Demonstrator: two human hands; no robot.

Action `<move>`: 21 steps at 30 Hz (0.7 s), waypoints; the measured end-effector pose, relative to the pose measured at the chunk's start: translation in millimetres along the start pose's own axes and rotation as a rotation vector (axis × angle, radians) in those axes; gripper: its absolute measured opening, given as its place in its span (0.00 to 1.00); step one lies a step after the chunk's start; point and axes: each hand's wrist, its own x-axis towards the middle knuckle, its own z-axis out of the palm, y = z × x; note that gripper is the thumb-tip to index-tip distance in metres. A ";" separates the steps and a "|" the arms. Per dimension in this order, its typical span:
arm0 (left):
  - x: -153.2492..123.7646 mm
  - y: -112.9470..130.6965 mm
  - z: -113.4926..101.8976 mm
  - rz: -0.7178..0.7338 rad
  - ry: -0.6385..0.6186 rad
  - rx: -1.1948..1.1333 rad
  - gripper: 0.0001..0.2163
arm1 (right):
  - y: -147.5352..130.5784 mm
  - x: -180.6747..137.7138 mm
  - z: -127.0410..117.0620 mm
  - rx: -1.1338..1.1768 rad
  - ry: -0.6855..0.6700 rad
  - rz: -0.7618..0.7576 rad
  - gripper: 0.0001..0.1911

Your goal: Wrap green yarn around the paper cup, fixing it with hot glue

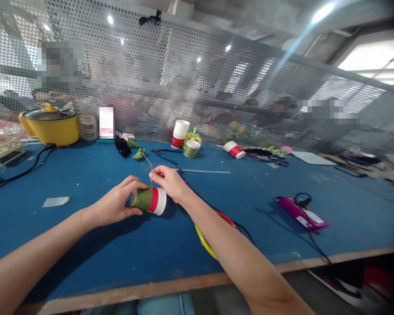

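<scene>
A paper cup (159, 202) lies on its side just above the blue table, its base half wrapped in green yarn and a red band showing beside a white end. My left hand (120, 200) grips the wrapped part between thumb and fingers. Over the cup, my right hand (167, 180) pinches the green yarn (148, 160), which runs from the cup up to a small green yarn ball (139, 154) farther back. Some of the cup's left end is hidden by my left fingers.
Pliers (167, 150), a stack of paper cups (180, 131), a green-wrapped cup (191, 149) and a tipped cup (234, 150) are behind. A yellow pot (54, 127) stands back left. A purple pouch (302, 213) lies right. Cables (205, 245) pass under my right forearm.
</scene>
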 end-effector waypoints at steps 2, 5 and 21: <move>0.1 0.3 0.1 0.008 0.001 0.023 0.20 | 0.5 -0.4 0.7 -0.041 -0.005 0.010 0.06; -0.1 0.9 -0.2 0.008 -0.003 0.053 0.20 | 2.0 -0.6 1.6 -0.093 -0.002 0.016 0.06; 1.1 4.0 -0.9 -0.124 -0.016 -0.043 0.21 | 6.8 -0.5 6.2 -0.268 0.026 -0.027 0.04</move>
